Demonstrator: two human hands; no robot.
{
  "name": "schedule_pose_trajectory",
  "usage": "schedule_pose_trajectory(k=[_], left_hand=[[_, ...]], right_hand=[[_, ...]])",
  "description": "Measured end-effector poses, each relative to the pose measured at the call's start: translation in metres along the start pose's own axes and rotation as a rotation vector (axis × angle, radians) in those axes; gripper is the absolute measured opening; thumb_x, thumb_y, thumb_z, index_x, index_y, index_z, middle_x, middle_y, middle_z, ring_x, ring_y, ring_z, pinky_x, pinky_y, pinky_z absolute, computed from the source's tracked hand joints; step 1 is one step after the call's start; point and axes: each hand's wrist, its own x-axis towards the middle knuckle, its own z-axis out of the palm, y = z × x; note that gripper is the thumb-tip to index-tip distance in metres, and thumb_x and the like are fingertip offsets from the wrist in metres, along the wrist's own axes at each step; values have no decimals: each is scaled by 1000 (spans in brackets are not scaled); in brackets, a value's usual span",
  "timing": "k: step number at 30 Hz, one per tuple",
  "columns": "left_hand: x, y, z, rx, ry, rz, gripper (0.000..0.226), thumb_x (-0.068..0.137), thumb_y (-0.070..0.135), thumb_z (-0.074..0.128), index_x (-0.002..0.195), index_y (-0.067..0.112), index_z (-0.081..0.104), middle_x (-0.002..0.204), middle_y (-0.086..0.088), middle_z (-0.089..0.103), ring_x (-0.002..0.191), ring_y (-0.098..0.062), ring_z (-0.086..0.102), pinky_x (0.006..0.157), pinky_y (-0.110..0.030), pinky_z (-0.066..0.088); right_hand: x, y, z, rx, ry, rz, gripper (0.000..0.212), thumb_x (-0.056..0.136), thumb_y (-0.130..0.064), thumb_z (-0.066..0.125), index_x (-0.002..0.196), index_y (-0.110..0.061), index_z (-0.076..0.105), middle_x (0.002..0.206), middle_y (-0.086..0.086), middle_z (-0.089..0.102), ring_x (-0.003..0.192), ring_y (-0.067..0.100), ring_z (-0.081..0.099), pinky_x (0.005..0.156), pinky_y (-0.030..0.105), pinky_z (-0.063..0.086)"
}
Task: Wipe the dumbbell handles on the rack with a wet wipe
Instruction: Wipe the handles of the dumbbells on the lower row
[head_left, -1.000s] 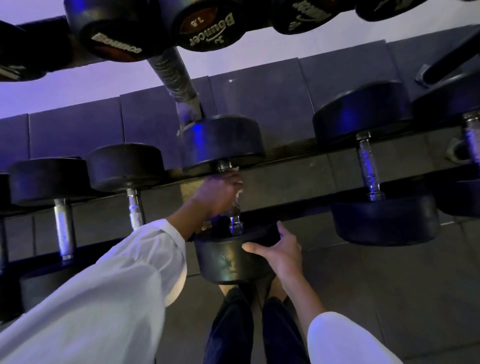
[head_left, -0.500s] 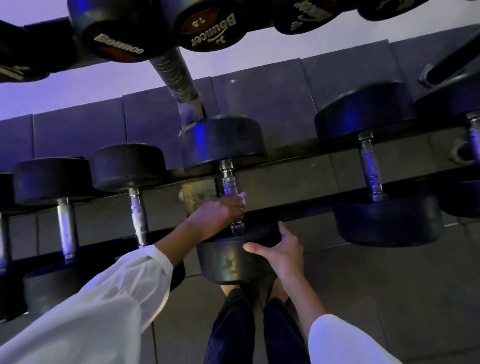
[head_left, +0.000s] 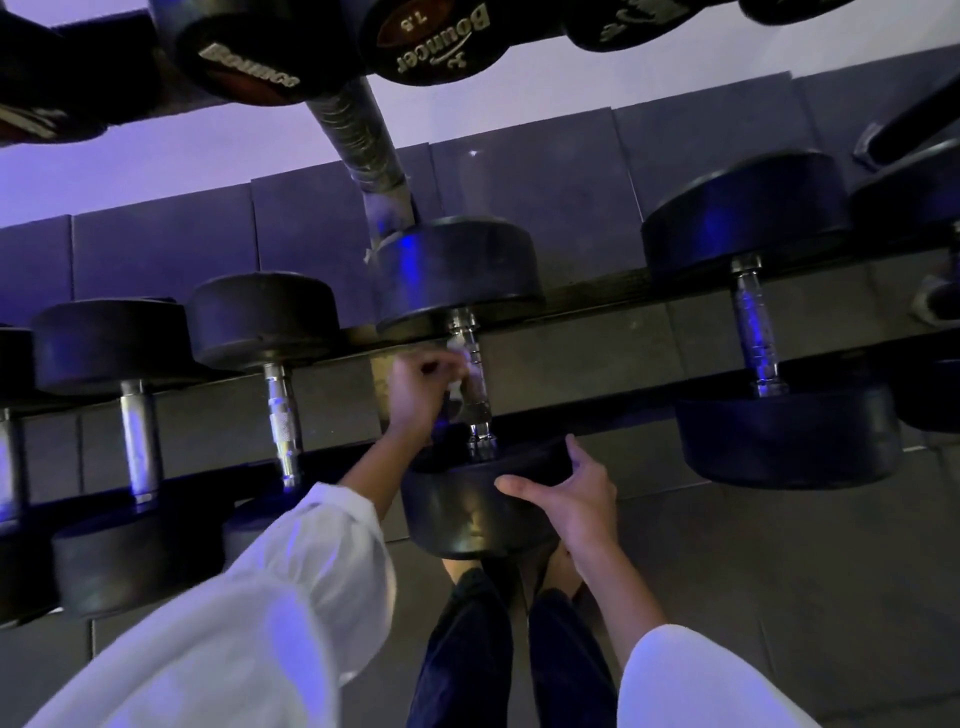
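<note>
**Chrome under a thin wipe: slips and missed patches**

At the centre of the frame, the left hand (head_left: 421, 389) has its fingers curled, pinching a pale wet wipe (head_left: 456, 388) against the handle (head_left: 477, 387) of the middle dumbbell (head_left: 457, 270). The dumbbell lies across the rack (head_left: 597, 291). The right hand (head_left: 569, 493) rests spread on the near head (head_left: 462, 514), thumb along its rim, gripping nothing.

The risks, as I judge them:
- **Missed metal:** the wipe sits on the left side of the bar, so the far side and the collar ends may go unwiped unless the dumbbell is turned.
- **Rolling:** turning it on the rails could roll it off toward the legs (head_left: 467, 649) below if the steadying hand slackens.
- **Slipping:** wet metal may let the grip slide.
- **Poor light:** the blue gloom could hide missed patches.
</note>
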Motion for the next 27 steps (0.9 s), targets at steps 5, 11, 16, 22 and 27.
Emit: schedule_pose_trajectory(k=[5, 11, 16, 22, 27], left_hand=[[12, -8, 11, -300, 134, -337, 8, 83, 4, 66, 89, 5, 70, 60, 10, 65, 58, -6, 56, 60, -25, 51], [1, -11, -3, -274, -207, -721, 24, 91, -3, 47, 71, 10, 53, 50, 0, 56, 50, -10, 54, 42, -19, 48], [14, 21, 15, -687, -39, -679, 35, 101, 17, 33, 73, 10, 53, 46, -4, 62, 35, -7, 53, 46, -21, 47], [-12, 33, 11, -633, -204, -781, 51, 101, 18, 23, 63, 6, 54, 37, -2, 55, 29, -9, 52, 35, -15, 43], [10, 40, 20, -853, -3, -669, 44, 100, 12, 31, 59, 8, 48, 30, 3, 45, 24, -7, 44, 30, -12, 38]], right_hand=[[2, 4, 0, 2, -5, -10, 107, 56, -29, 87, 144, -11, 29, 143, 9, 42, 135, 20, 36, 108, 28, 29], [1, 5, 1, 10, -1, -29, 108, 56, -28, 88, 144, -9, 29, 143, 9, 43, 135, 20, 36, 108, 26, 29], [3, 7, 1, 14, 3, -35, 108, 55, -29, 88, 144, -10, 29, 140, 9, 47, 132, 20, 40, 105, 25, 31], [2, 6, 0, 29, 0, -23, 108, 55, -28, 88, 144, -11, 29, 143, 9, 43, 134, 20, 38, 106, 26, 31], [3, 8, 0, 31, 11, -24, 107, 56, -27, 87, 144, -11, 29, 143, 9, 43, 135, 19, 36, 106, 25, 29]])
